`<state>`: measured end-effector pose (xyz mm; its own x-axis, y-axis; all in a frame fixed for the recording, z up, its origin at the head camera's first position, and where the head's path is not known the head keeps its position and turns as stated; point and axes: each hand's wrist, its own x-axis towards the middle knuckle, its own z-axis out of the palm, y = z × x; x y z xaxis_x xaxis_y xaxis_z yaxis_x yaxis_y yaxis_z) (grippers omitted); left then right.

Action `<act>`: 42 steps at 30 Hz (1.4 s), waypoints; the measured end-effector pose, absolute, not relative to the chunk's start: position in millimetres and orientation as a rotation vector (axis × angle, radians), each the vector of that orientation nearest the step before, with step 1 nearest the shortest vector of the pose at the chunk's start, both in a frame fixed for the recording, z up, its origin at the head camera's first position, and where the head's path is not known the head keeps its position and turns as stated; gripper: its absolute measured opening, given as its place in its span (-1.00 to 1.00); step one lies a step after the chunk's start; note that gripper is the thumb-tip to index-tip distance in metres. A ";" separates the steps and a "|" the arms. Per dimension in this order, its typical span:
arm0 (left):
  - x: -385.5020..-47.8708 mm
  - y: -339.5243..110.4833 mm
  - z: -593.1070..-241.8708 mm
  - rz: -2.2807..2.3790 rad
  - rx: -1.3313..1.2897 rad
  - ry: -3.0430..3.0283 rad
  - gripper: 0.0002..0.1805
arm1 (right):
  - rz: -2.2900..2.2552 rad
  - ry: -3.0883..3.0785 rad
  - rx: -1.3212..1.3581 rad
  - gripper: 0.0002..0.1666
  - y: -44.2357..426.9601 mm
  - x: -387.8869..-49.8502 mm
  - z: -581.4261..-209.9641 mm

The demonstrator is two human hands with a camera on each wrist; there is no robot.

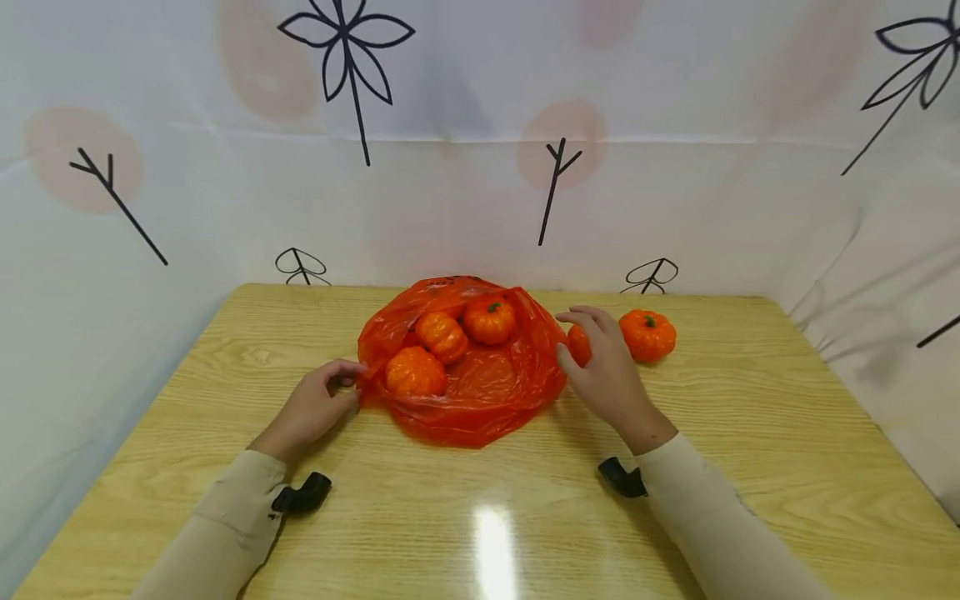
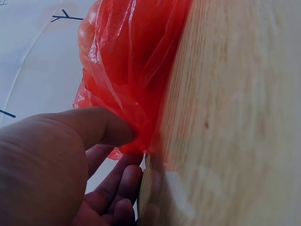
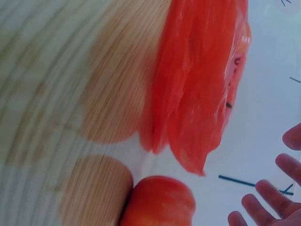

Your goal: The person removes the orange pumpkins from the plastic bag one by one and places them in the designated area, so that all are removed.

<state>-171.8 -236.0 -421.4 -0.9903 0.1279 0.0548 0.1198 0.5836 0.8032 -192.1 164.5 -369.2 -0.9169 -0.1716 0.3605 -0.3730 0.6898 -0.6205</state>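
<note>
Your right hand [image 1: 609, 379] has open fingers and holds nothing; it is nearer than the left to the small round orange-red pumpkin [image 1: 578, 344], which lies just beyond the opening of thumb and fingers, beside the right edge of the crumpled red plastic bag [image 1: 472, 421]. Your left hand [image 1: 318, 404] pinches this bag's left edge. The right wrist view shows a gap between fingers and pumpkin, which the head view hides.
</note>
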 end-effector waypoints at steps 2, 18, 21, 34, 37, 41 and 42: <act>-171.4 -235.5 -420.8 1.418 0.220 2.782 -0.62 | 1.058 -2.623 0.443 -0.54 161.1 -191.6 -369.3; -173.7 -234.6 -424.6 1.389 0.193 2.791 -0.63 | 1.047 -2.577 0.557 -0.55 138.8 -190.7 -367.3; -173.6 -234.7 -424.8 1.388 0.197 2.790 -0.63 | 1.062 -2.586 0.564 -0.54 134.7 -190.5 -365.8; -173.6 -235.1 -422.7 1.393 0.214 2.793 -0.64 | 1.068 -2.611 0.634 -0.54 113.9 -189.4 -359.7; -172.5 -235.2 -420.7 1.400 0.210 2.790 -0.64 | 1.076 -2.617 0.663 -0.55 107.3 -188.8 -359.6; -171.3 -235.4 -419.4 1.410 0.211 2.784 -0.63 | 1.081 -2.607 0.711 -0.55 96.1 -186.9 -360.4; -171.2 -235.3 -419.3 1.408 0.212 2.786 -0.63 | 1.082 -2.607 0.722 -0.55 93.1 -186.1 -360.8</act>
<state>-171.2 -235.3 -419.3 -0.9907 0.1264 0.0496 0.1149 0.5856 0.8024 -186.1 93.1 -360.8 -0.8528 -0.3536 0.3844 -0.5219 0.6067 -0.5997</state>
